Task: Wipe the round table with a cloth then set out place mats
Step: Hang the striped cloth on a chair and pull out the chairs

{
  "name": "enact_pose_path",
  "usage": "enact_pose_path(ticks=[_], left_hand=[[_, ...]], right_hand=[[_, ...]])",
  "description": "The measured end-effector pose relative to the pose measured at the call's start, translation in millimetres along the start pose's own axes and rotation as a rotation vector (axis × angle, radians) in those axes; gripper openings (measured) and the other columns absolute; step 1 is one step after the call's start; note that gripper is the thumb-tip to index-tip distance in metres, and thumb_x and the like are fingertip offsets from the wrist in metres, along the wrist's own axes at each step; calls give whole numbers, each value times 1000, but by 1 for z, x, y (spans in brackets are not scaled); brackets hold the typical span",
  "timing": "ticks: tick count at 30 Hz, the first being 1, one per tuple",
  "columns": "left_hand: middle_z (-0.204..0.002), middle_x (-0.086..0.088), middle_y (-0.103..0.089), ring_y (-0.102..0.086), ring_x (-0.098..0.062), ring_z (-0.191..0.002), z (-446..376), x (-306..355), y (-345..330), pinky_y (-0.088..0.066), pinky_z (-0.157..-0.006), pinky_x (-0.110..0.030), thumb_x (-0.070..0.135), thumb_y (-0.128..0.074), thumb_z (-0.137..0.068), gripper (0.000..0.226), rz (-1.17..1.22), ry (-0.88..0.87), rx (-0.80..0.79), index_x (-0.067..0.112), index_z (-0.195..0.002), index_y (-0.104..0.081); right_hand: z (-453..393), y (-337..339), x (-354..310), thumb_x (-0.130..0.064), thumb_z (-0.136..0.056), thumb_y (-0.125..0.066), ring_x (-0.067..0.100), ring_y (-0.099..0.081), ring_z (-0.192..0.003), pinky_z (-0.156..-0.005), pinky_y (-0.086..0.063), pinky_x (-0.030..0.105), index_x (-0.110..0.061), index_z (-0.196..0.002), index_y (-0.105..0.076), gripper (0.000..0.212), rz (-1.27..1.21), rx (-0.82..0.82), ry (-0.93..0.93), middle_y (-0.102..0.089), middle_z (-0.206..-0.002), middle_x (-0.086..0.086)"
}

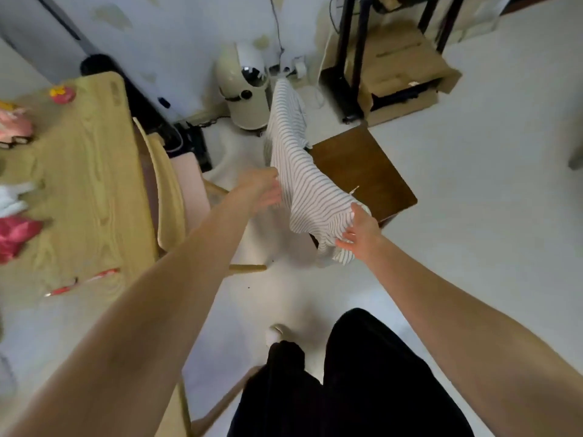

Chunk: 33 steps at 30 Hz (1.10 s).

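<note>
Both hands hold the striped cloth (pixel 303 184) above the brown stool (pixel 362 171). Left hand (pixel 263 190) grips its left edge. Right hand (pixel 359 234) pinches the near corner.

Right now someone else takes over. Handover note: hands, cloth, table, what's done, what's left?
Left hand holds one edge of the striped cloth.
Right hand holds the cloth's near corner.
The cloth hangs stretched between both hands, over the dark brown stool and the floor.
Wooden table at left, cluttered with toys.
No round table or place mats in view.
Done: cloth in hand.
Left: wiping, then mats.
</note>
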<state>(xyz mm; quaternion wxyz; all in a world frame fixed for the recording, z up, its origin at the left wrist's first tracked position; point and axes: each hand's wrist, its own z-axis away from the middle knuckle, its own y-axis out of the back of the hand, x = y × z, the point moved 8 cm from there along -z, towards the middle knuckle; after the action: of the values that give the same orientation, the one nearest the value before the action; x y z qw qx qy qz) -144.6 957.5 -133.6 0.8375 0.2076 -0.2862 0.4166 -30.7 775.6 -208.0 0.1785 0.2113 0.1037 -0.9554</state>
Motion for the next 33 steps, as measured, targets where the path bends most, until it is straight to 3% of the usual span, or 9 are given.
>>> enact_pose_path(ticks=[3,7,10,12,18,22,29,31,33], left_hand=[[-82,-4,-52,-56,-8,-61,-27,31,8,-35,-34,-12,17,-46,-97,14,-77,-10,34,8,-94,-55],[-132,-8,-55,-57,-29,-113,-112,65,-16,-56,-79,-37,36,-69,-68,79,-116,-47,-17,9,-138,-47],[-137,-7,-50,-53,-29,-119,-119,83,-28,-51,-94,-43,41,-69,-75,80,-123,-72,19,12,-143,-39],[-134,-7,-51,-55,-28,-116,-140,80,-43,-54,-86,-38,42,-65,-84,70,-150,-16,1,14,-143,-38],[-135,-11,-52,-57,-35,-113,-233,53,-59,-52,-89,-51,46,-73,-62,88,-106,116,27,18,-139,-40],[-139,-14,-50,-50,-35,-126,-208,79,-68,-49,-92,-45,35,-56,-87,55,-155,53,-37,11,-136,-47],[-114,-14,-63,-65,-26,-92,-268,65,-73,-53,-76,-33,21,-63,-75,37,-259,212,-89,9,-109,-58],[-89,-10,-56,-61,-14,-66,-245,77,-81,-52,-52,-22,11,-57,-82,9,-259,157,-167,8,-90,-54],[-78,-9,-45,-56,-5,-50,-236,83,-104,-44,-39,-15,-3,-45,-93,8,-193,180,-289,5,-95,-47]], right_hand=[[-8,-6,12,-48,-92,-56,32,-39,-133,-107,-40,51,-25,-147,-32,64,-153,88,-34,-38,-148,8],[-25,-23,0,-42,-94,-56,31,-46,-129,-100,-45,45,-20,-139,-41,52,-393,140,0,-48,-135,2],[-32,-38,-15,-32,-100,-50,29,-46,-130,-102,-42,40,-14,-138,-44,42,-547,126,52,-51,-134,8],[-41,-40,-11,-32,-97,-55,28,-48,-129,-101,-44,40,-14,-137,-45,45,-667,181,44,-50,-142,8],[-64,-58,-8,-42,-85,-70,29,-53,-124,-102,-47,48,-20,-140,-39,67,-987,301,-26,-53,-137,5],[-78,-75,-16,-32,-80,-77,27,-60,-113,-92,-54,45,-20,-141,-36,75,-1176,378,-47,-58,-128,6],[-89,-76,-17,-22,-78,-65,15,-64,-79,-63,-54,28,-16,-107,-61,30,-1095,623,-138,-68,-97,0],[-88,-68,-22,-23,-76,-64,16,-63,-80,-63,-52,27,-18,-93,-60,18,-1075,663,-181,-69,-99,0],[-89,-60,-39,-23,-74,-63,16,-63,-84,-61,-51,27,-16,-97,-63,24,-1076,653,-141,-68,-102,1]])
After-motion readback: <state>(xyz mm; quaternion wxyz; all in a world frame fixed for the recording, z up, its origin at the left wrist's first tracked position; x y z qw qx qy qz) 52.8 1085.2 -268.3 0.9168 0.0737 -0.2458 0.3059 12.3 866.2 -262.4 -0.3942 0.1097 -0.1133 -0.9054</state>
